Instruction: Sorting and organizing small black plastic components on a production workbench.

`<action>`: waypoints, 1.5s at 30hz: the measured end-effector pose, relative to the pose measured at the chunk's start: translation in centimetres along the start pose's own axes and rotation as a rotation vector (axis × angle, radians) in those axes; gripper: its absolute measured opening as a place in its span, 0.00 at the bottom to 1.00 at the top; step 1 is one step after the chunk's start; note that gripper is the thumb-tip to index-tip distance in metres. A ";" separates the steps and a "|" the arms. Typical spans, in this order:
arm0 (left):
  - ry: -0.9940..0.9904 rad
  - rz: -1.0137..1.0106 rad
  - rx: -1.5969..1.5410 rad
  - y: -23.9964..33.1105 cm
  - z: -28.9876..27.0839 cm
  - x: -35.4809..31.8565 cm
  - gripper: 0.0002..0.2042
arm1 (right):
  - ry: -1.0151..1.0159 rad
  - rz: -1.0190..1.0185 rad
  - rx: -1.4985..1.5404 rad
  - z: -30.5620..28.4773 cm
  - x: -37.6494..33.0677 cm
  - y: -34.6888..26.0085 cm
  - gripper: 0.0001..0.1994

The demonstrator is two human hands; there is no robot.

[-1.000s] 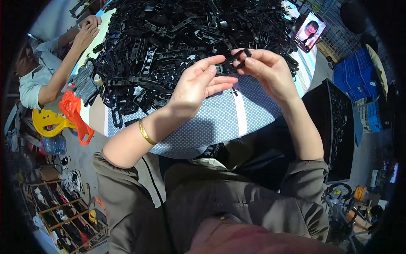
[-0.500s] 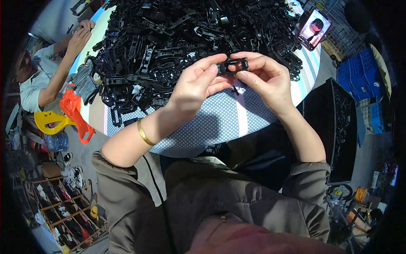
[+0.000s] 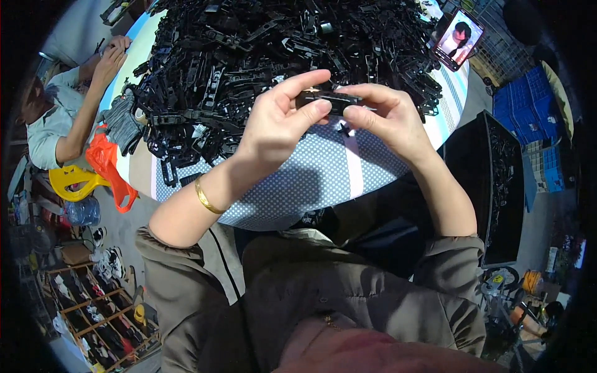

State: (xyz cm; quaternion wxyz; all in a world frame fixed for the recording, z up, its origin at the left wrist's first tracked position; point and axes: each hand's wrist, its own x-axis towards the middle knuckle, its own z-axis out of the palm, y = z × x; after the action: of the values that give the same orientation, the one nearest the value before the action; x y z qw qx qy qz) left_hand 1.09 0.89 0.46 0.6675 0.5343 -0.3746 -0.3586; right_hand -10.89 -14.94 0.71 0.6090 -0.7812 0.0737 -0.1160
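Both ends of slim black part [image 3: 337, 97] pinched, left hand [image 3: 273, 121] and right hand [image 3: 397, 127]; probably light, stiff, somewhat brittle; ends suit grip.

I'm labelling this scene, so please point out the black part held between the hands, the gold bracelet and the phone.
Black part [image 3: 336, 102]: head view, middle of its exposed length.
Gold bracelet [image 3: 204, 198]: head view, middle of its visible band.
Phone [image 3: 459, 41]: head view, its lit screen.
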 end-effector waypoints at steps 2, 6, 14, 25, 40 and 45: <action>-0.024 0.010 -0.001 0.2 0.0 -0.1 0.21 | 0.001 -0.047 -0.008 -0.2 -0.1 -0.1 0.15; -0.080 -0.015 0.071 0.8 0.0 -0.2 0.22 | 0.037 -0.053 0.065 -0.2 -0.3 0.3 0.12; 0.027 0.338 0.738 4.0 -3.1 0.7 0.13 | -0.493 -0.078 -0.184 -3.5 -1.8 -2.3 0.11; -0.133 0.349 1.464 2.7 -3.0 -0.2 0.07 | 0.215 -0.342 -1.095 -0.9 -0.5 0.4 0.10; -0.171 0.200 1.756 1.4 -1.3 -0.8 0.16 | 0.081 -0.368 -0.942 -0.2 -0.6 0.5 0.13; -0.162 0.265 1.794 1.4 -1.2 -0.5 0.15 | 0.059 -0.312 -0.800 -0.6 -0.4 0.6 0.08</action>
State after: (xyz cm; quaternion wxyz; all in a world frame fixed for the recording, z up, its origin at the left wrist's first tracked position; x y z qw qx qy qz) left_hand 2.03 2.07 1.58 0.0085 0.7790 -0.6171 0.1109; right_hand -11.38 -15.50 0.26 0.2310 -0.9539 0.0112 -0.1914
